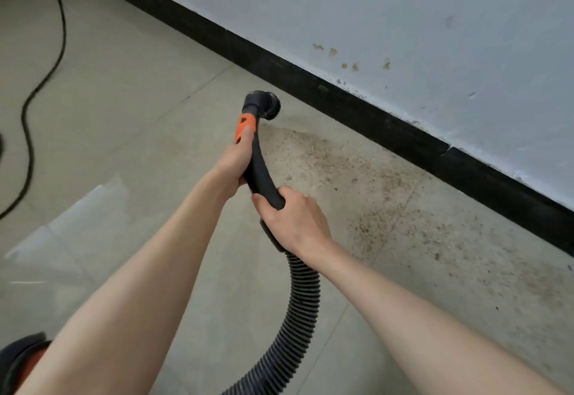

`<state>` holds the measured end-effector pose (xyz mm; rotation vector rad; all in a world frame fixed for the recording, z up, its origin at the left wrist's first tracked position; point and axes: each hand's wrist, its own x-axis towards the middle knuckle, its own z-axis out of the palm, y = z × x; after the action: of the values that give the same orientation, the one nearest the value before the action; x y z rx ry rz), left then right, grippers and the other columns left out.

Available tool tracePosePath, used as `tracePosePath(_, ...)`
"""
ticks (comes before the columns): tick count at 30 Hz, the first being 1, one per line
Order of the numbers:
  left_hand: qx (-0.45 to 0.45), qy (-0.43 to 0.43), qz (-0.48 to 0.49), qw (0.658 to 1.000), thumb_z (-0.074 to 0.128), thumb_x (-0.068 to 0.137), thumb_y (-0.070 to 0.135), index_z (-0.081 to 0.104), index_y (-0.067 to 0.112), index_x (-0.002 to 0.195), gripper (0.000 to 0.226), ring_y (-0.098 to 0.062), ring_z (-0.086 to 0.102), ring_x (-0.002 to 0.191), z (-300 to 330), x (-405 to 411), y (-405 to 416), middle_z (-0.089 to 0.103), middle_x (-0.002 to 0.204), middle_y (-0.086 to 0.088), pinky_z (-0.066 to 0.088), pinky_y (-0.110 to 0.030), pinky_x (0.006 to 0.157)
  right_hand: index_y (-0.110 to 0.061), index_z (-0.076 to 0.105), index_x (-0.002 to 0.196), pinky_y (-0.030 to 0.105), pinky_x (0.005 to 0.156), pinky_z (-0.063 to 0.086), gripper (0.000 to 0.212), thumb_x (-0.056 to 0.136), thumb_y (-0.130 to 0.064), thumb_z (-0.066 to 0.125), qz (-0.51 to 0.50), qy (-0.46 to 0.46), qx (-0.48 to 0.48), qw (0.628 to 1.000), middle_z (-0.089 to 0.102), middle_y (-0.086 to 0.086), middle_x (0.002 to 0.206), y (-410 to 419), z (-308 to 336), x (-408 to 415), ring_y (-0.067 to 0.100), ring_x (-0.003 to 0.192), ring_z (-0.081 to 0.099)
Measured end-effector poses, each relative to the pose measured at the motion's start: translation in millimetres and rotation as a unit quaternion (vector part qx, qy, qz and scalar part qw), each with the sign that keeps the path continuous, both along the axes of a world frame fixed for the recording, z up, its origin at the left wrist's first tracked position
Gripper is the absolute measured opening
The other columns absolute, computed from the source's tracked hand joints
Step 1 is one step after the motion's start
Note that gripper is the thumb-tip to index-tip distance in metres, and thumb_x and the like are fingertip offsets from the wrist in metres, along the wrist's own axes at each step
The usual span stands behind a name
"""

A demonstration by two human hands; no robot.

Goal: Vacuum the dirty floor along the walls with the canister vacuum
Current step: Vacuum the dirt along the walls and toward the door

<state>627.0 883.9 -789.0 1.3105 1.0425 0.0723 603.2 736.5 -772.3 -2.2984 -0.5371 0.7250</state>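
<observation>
Both hands were on the black curved handle tube [261, 174] of the vacuum. The left hand [234, 161] gripped the upper part, fingers wrapped round the tube and closed on it, with the thumb laid along the orange collar [245, 127] just above. The right hand [292, 219] gripped the lower end of the same tube, fingers curled round from the far side and the thumb closing over the top; the two hands were just apart, a short stretch of bare tube between them.

Beyond the left thumb the tube ended in a round black brush head [264, 106], tilted with its bristles facing right toward the black baseboard [310, 84]; whether the bristles touched the floor [139, 115] could not be told. Below the right hand's fingers, the ribbed hose [298, 317] curved down and back toward the lower edge of the view.

A patch of brown grit [357, 177] lay on the tiles to the right of both hands, running along the baseboard from just under the brush head toward the right edge. The tiles left of the fingers looked pale and free of grit.

The pale wall [403, 37] above the baseboard carried several brownish spots. A black power cord [59, 37] snaked across the floor well to the left of the left hand. An orange and black part of the vacuum body [21, 357] showed at the lower left corner, partly behind the left forearm.
</observation>
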Motion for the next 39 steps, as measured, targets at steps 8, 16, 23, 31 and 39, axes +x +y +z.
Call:
tracePosePath(8, 0.015, 0.042, 0.089, 0.995, 0.044, 0.089, 0.063, 0.043, 0.012, 0.123, 0.062, -0.022, 0.056, 0.098, -11, -34, 34, 0.055, 0.110, -0.008, 0.046, -0.034, 0.081, -0.019, 0.053, 0.087, 0.033, 0.065, 0.042, 0.041, 0.091, -0.060, 0.046, 0.071, 0.023, -0.013, 0.997, 0.060, 0.000, 0.081, 35, -2, -17, 0.027, 0.079, 0.058)
tracePosePath(16, 0.017, 0.056, 0.065, 0.996, 0.038, 0.089, 0.067, 0.042, 0.020, 0.127, 0.060, -0.022, 0.056, 0.101, -13, -28, 37, 0.053, 0.111, -0.006, 0.044, -0.034, 0.081, -0.020, 0.056, 0.091, 0.033, 0.068, 0.044, 0.042, 0.090, -0.062, 0.047, 0.048, 0.056, -0.011, 0.997, 0.060, 0.000, 0.083, 43, -12, -12, 0.027, 0.081, 0.057)
tracePosePath(23, 0.039, 0.080, 0.031, 0.996, 0.037, 0.089, 0.066, 0.043, 0.015, 0.117, 0.058, -0.024, 0.057, 0.099, -17, -12, 23, 0.054, 0.106, -0.007, 0.048, -0.035, 0.086, -0.020, 0.057, 0.088, 0.032, 0.064, 0.041, 0.044, 0.091, -0.063, 0.045, 0.006, 0.079, 0.005, 0.997, 0.057, -0.004, 0.075, 30, -16, -9, 0.024, 0.076, 0.057)
tracePosePath(31, 0.082, 0.093, -0.051, 0.991, 0.037, 0.092, 0.060, 0.048, 0.006, 0.114, 0.060, -0.026, 0.059, 0.088, -23, -12, -16, 0.057, 0.098, -0.011, 0.050, -0.034, 0.073, -0.024, 0.057, 0.084, 0.031, 0.062, 0.046, 0.040, 0.089, -0.062, 0.046, -0.068, 0.091, 0.016, 0.993, 0.064, -0.004, 0.075, -8, -24, -28, 0.021, 0.071, 0.062)
tracePosePath(39, 0.090, 0.099, -0.121, 0.984, 0.036, 0.093, 0.059, 0.049, 0.008, 0.112, 0.056, -0.028, 0.062, 0.091, -20, -4, -46, 0.061, 0.102, -0.013, 0.052, -0.034, 0.073, -0.025, 0.053, 0.081, 0.030, 0.057, 0.042, 0.037, 0.091, -0.059, 0.045, -0.117, 0.080, 0.026, 0.990, 0.062, -0.004, 0.070, -35, -22, -35, 0.020, 0.066, 0.060)
